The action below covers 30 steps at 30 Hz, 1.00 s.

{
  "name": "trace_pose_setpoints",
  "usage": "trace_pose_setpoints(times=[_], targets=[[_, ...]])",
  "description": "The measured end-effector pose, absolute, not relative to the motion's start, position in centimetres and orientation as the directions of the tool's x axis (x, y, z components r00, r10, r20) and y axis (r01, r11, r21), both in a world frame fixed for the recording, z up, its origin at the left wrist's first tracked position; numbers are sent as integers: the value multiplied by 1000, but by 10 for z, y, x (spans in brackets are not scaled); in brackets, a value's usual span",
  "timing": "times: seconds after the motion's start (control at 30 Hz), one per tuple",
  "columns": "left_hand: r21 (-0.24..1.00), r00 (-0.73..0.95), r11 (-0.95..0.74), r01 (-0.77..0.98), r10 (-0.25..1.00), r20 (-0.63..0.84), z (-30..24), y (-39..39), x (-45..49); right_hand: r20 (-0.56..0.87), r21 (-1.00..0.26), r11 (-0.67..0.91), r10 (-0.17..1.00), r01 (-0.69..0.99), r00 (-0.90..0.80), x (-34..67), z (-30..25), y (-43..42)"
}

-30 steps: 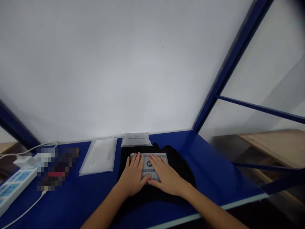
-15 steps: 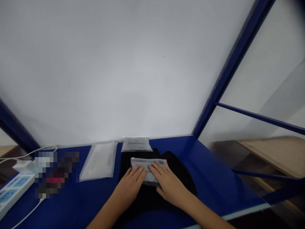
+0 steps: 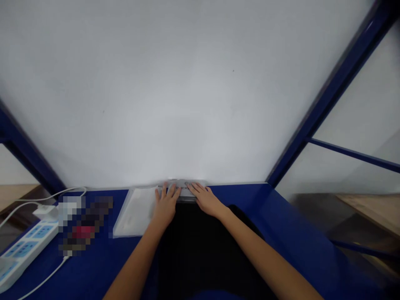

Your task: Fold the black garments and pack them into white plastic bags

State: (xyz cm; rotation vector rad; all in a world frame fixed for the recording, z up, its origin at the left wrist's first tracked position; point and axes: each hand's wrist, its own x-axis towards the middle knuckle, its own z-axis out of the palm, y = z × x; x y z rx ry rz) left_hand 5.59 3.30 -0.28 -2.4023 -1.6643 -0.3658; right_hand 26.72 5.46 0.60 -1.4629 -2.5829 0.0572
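Note:
A grey zip pouch (image 3: pixel 186 195) with partly covered dark lettering lies at the back of the blue table, against the wall. My left hand (image 3: pixel 166 205) rests on its left part, fingers spread and stretched forward. On its right part lies my right hand (image 3: pixel 206 199), flat with fingers extended. Whether one pouch or two stacked ones lie under the hands, I cannot tell. Black folded fabric (image 3: pixel 206 250) spreads below and between my forearms. Just left of my left hand is a larger translucent white zip bag (image 3: pixel 133 214), lying flat.
At the left stand a white power strip (image 3: pixel 31 246) with blue sockets, a plugged-in adapter (image 3: pixel 46 212) and white cables. A pixelated item (image 3: pixel 83 229) lies beside it. Blue frame posts (image 3: pixel 325 96) rise at both sides, with the wall (image 3: pixel 187 104) behind.
Both hands have moved forward from the black fabric to the back of the table. The grey pouch that lay under them on the fabric is gone from there. The view has shifted slightly.

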Motion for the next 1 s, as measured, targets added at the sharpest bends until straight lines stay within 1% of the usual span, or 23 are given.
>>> trace_pose_setpoints(times=[0.07,0.17,0.27,0.33,0.4,0.47,0.57,0.63,0.7,0.8,0.9,1.0], targets=[[-11,326,-336,942,908,264,-8,35,57,109,-158,514,858,843,-502,274,-3,55],[14,325,-339,941,912,249,-3,22,61,167,-173,497,866,850,-472,287,-1,37],[68,411,-438,896,879,244,12,-13,64,226,-204,520,849,829,-477,304,10,-2],[160,518,-556,816,825,224,21,-45,61,221,-248,555,830,794,-511,318,15,-38],[294,637,-660,691,749,182,26,-78,54,194,-301,583,812,755,-550,334,15,-75],[386,682,-670,634,720,129,26,-104,44,150,-351,569,818,744,-555,350,11,-109],[427,674,-633,645,735,73,23,-126,28,102,-392,519,845,759,-525,370,2,-144],[453,648,-597,662,759,55,20,-132,18,114,-389,504,857,771,-503,379,-3,-156],[494,618,-555,669,785,45,17,-134,8,172,-369,508,860,778,-480,384,-7,-162],[553,579,-512,657,813,65,11,-135,-5,306,-346,532,843,773,-443,384,-10,-166],[620,518,-487,615,842,147,9,-137,-10,432,-366,538,821,759,-374,378,-13,-169],[677,411,-457,576,878,243,12,-142,-6,537,-397,505,805,766,-252,371,-17,-172]])
